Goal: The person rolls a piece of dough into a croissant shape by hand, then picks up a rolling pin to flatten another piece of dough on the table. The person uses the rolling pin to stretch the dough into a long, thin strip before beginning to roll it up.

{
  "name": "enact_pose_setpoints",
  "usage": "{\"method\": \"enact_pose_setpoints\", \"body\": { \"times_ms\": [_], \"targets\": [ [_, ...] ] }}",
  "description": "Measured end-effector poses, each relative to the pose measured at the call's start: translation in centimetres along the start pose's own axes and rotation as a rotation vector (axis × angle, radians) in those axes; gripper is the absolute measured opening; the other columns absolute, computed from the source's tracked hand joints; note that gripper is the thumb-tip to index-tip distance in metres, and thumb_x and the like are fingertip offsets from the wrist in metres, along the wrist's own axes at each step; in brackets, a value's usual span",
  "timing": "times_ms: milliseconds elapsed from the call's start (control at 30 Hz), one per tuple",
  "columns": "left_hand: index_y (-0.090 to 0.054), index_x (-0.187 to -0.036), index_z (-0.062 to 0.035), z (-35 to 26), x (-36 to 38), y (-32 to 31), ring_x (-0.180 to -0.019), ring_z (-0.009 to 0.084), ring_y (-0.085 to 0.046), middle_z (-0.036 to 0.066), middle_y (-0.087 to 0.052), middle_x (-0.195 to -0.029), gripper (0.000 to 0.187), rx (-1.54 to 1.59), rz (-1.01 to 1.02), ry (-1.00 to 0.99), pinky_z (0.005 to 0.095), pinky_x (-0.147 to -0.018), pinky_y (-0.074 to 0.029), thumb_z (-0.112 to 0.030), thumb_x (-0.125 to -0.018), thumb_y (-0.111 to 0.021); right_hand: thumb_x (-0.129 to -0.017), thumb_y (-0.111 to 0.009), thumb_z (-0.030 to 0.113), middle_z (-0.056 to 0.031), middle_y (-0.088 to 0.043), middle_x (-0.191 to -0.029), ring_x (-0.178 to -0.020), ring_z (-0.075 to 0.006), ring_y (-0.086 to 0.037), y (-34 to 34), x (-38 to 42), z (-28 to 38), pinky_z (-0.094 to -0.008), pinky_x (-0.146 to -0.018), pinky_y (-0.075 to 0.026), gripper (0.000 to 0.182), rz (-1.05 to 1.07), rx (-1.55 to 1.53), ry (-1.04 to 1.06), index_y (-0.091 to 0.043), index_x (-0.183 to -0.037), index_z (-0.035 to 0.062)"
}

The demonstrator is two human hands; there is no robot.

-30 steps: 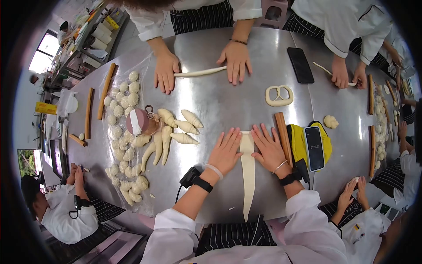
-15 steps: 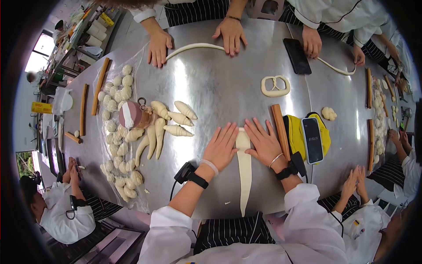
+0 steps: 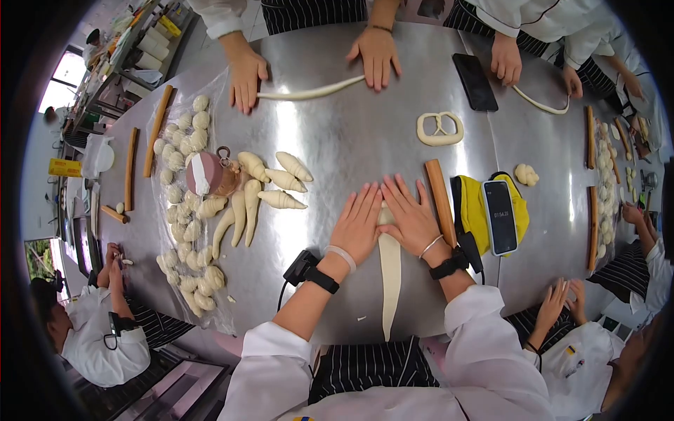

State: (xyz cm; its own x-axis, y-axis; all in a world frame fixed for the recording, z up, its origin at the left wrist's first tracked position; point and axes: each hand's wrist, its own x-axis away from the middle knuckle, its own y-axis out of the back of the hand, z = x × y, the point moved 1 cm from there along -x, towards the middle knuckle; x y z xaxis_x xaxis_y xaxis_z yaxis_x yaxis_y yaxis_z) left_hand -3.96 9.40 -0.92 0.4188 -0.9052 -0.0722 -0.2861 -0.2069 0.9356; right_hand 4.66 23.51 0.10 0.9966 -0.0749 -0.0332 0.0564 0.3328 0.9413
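Note:
A long, flat strip of dough [image 3: 390, 274] lies on the steel table, wide at its far end and tapering to a point at the near edge. My left hand [image 3: 357, 223] rests flat with fingers stretched over the left side of the wide end. From the right, my right hand [image 3: 410, 216] lies over the same end, fingers extended, thumb across the strip. The two hands nearly meet, and part of the dough's far end is hidden beneath them. Just right of my right hand is a wooden rolling pin [image 3: 440, 203].
Shaped dough rolls [image 3: 282, 200] and covered dough balls [image 3: 200, 121] sit to the left, beside a pink-lidded jar [image 3: 204, 174]. A phone [image 3: 499, 217] lies on a yellow pouch [image 3: 521, 210] at right. Across the table, another person's hands [image 3: 378, 56] roll a dough rope [image 3: 312, 92].
My hands have moved closer together and slightly forward over the strip's wide end, covering more of it. The person opposite has straightened the dough rope.

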Motion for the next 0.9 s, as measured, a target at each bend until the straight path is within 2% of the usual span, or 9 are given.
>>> {"method": "enact_pose_setpoints", "body": {
  "times_ms": [133, 200, 433, 533, 600, 700, 800, 900],
  "targets": [
    [-0.03, -0.14, 0.0032, -0.2, 1.9, 0.4, -0.138, 0.0286, -0.025, 0.016, -0.03, -0.147, 0.07, 0.035, 0.073, -0.046, 0.0428, -0.113, -0.02, -0.028, -0.084, -0.059, -0.08, -0.057, 0.052, -0.009, -0.029, -0.15, -0.14, -0.0264, -0.021, 1.1, 1.6, 0.1, -0.0525, -0.111, -0.014, 0.079, 0.066, 0.013, 0.014, -0.038, -0.139, 0.0047],
    [-0.03, -0.14, 0.003, -0.4, 3.0, 0.7, -0.138, 0.0285, -0.026, 0.016, -0.03, -0.147, 0.071, 0.015, 0.103, -0.074, 0.0425, -0.113, -0.02, -0.028, -0.083, -0.059, -0.077, -0.061, 0.049, -0.0048, -0.031, -0.149, -0.14, -0.0262, -0.022, 1.4, 2.6, 0.2, -0.052, -0.112, -0.015, 0.077, 0.112, 0.038, 0.028, -0.04, -0.138, 0.0077],
    [-0.028, -0.141, 0.0017, -0.9, 5.0, 0.7, -0.139, 0.0268, -0.025, 0.015, -0.029, -0.148, 0.074, -0.008, 0.138, -0.079, 0.0422, -0.113, -0.02, -0.027, -0.082, -0.061, -0.074, -0.065, 0.045, 0.0012, -0.032, -0.149, -0.14, -0.0261, -0.021, 1.6, 5.7, 0.4, -0.0526, -0.112, -0.014, 0.077, 0.118, 0.046, 0.047, -0.039, -0.14, 0.0127],
    [-0.028, -0.141, 0.0016, -1.0, 5.3, 0.8, -0.139, 0.0267, -0.025, 0.015, -0.029, -0.148, 0.073, -0.005, 0.117, -0.083, 0.0427, -0.113, -0.019, -0.027, -0.082, -0.061, -0.076, -0.063, 0.045, -0.0031, -0.031, -0.149, -0.14, -0.0273, -0.021, 1.7, 5.6, 0.5, -0.0533, -0.112, -0.014, 0.078, 0.13, 0.033, 0.04, -0.037, -0.141, 0.0119],
    [-0.029, -0.141, 0.0017, -1.2, 4.9, 1.0, -0.139, 0.0269, -0.026, 0.015, -0.03, -0.148, 0.072, -0.003, 0.109, -0.088, 0.043, -0.113, -0.019, -0.027, -0.083, -0.06, -0.079, -0.06, 0.045, -0.0093, -0.03, -0.149, -0.14, -0.0289, -0.02, 1.4, 5.2, 0.3, -0.0533, -0.111, -0.013, 0.078, 0.023, -0.081, -0.065, -0.035, -0.142, 0.0083],
    [-0.03, -0.14, 0.002, -1.6, 2.7, 0.7, -0.138, 0.027, -0.026, 0.015, -0.03, -0.147, 0.07, 0.049, 0.001, 0.009, 0.0435, -0.113, -0.019, -0.027, -0.083, -0.059, -0.082, -0.057, 0.047, -0.0139, -0.029, -0.149, -0.14, -0.0295, -0.02, 0.9, 2.9, 0.5, -0.0531, -0.111, -0.013, 0.077, -0.046, -0.218, -0.047, -0.034, -0.141, 0.0038],
    [-0.034, -0.138, 0.0012, -1.5, 1.9, -0.2, -0.138, 0.0267, -0.027, 0.014, -0.032, -0.147, 0.066, 0.061, -0.048, 0.003, 0.044, -0.112, -0.02, -0.025, -0.083, -0.059, -0.081, -0.057, 0.048, -0.0134, -0.029, -0.149, -0.14, -0.0287, -0.021, -0.1, 2.1, 0.8, -0.0522, -0.112, -0.013, 0.077, -0.009, -0.058, -0.015, -0.035, -0.139, 0.0021],
    [-0.035, -0.138, 0.0006, -1.2, 2.8, -0.3, -0.137, 0.0264, -0.028, 0.014, -0.034, -0.146, 0.065, 0.061, 0.026, -0.038, 0.044, -0.112, -0.021, -0.025, -0.083, -0.06, -0.079, -0.059, 0.049, -0.0119, -0.03, -0.148, -0.139, -0.0279, -0.022, 0.3, 3.3, 1.1, -0.0514, -0.112, -0.013, 0.078, 0.059, -0.009, 0.001, -0.037, -0.138, 0.0032]
  ]
}}
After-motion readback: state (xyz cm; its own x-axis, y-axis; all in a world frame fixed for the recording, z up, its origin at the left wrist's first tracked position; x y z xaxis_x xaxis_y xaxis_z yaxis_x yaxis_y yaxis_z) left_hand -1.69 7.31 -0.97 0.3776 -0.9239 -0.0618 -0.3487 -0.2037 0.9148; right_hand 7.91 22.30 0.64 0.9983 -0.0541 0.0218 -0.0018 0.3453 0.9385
